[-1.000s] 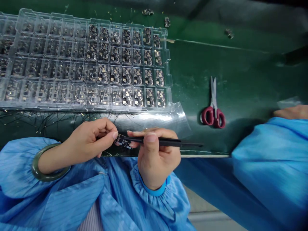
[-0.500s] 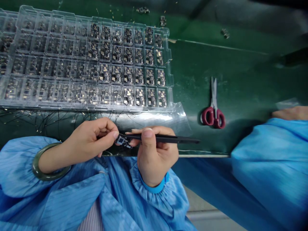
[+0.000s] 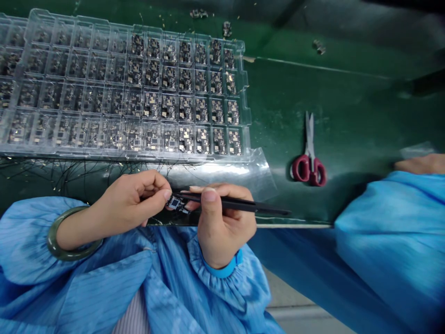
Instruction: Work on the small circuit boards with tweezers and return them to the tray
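Left hand [image 3: 128, 204] fingers pinching small board [image 3: 175, 203] at near edge of tabletop [image 3: 347, 116]. Right hand [image 3: 222, 227] fingers squeezing black tweezers [image 3: 243, 205], tip touching board. Clear tray [image 3: 246, 88] full of boards lying just behind hands. Red scissors [image 3: 308, 162] lying to right, well apart.

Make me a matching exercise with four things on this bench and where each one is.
1 scissors
2 tweezers
3 small circuit board
4 clear tray

A gripped in the right hand
B pinched by the left hand
C lying loose on the green mat
D beyond both hands, its cells filled

Pairs: 1-C, 2-A, 3-B, 4-D.
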The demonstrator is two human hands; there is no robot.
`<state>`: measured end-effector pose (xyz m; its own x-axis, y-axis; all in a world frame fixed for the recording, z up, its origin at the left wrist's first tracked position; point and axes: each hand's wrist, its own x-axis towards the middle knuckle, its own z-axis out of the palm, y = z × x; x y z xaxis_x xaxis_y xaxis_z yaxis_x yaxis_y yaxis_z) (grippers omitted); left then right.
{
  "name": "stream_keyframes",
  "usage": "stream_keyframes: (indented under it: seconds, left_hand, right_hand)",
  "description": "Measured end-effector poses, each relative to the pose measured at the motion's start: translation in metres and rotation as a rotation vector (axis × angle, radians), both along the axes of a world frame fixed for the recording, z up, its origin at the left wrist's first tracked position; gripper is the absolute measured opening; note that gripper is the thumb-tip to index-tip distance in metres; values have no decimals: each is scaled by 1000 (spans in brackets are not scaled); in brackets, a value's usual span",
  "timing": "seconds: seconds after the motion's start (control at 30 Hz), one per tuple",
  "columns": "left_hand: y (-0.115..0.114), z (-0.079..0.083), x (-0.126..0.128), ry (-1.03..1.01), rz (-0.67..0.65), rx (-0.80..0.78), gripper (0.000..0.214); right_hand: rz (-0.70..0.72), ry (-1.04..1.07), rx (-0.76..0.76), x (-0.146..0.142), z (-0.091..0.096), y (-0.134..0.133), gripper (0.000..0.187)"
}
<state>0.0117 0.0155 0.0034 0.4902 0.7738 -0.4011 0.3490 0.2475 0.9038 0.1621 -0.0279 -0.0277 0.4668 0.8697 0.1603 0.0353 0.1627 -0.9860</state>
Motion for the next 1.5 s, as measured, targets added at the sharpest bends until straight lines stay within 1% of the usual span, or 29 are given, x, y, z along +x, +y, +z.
stream_keyframes:
  seconds: [0.13,0.23,0.3,0.37,0.43,0.47,0.53,0.57,0.6,0.63,0.67,0.73,0.77,0.83,0.9,1.07,1.17,1.2,1.27,1.37,1.43,1.5]
  left_hand:
    - [0,0,0,13,1,-2,16]
    - [-1,-1,-1,5,5,2,16]
    - [-2,-2,-2,0,-2,17,16]
    - [-4,-2,-3,-9,-16,34,15]
    - [-4,-2,-3,-24,-27,60,14]
    - [-4,-2,-3,-31,-32,79,14]
    - [-3,-1,-2,-46,-23,130,13]
    - [-3,0,-1,-52,-9,158,12]
    - [-2,0,0,-57,10,184,12]
    - [-2,0,1,-62,29,207,12]
    - [-2,0,1,-66,49,229,11]
    - [-2,-1,2,-70,78,269,11]
    - [-2,-1,1,-72,84,287,10]
    - [-3,-3,0,-86,76,313,8]
    - [-4,-3,-2,-100,70,333,7]
    - [-5,-4,-4,-105,112,333,16]
    - [-6,-6,-3,-179,131,379,10]
    - [-5,-7,-3,-200,125,422,13]
    - [-4,-9,-4,-192,57,533,19]
    - [0,-9,-7,-58,-87,658,14]
    - [1,-7,-8,22,-135,668,13]
    - [2,-5,-8,60,-149,647,13]
  right_hand:
    - [30,-102,146,5,-6,-3,9]
    - [156,-239,235,12,-11,-5,15]
    - [206,-311,319,14,-14,-4,14]
    - [171,-332,405,14,-16,-3,12]
    - [75,-298,451,12,-15,0,7]
    - [8,-256,450,11,-14,0,8]
    - [-133,-141,402,11,-8,1,21]
    - [-165,-90,345,12,-5,0,25]
    - [-151,-63,265,13,-2,-1,26]
    - [-86,-69,167,15,1,-3,24]
    - [12,-101,66,16,3,-5,18]
    - [191,-201,-94,18,4,-8,9]
    - [239,-245,-142,18,4,-10,5]
    - [265,-293,-182,16,4,-10,2]
    - [264,-320,-154,14,4,-10,5]
    - [331,-429,49,11,8,-9,11]
    - [309,-442,70,12,8,-9,11]
    - [301,-438,66,12,8,-9,11]
    - [290,-427,56,14,8,-9,10]
    - [289,-446,67,16,7,-9,11]
    - [297,-479,79,17,6,-9,12]
    - [305,-495,90,16,6,-9,11]
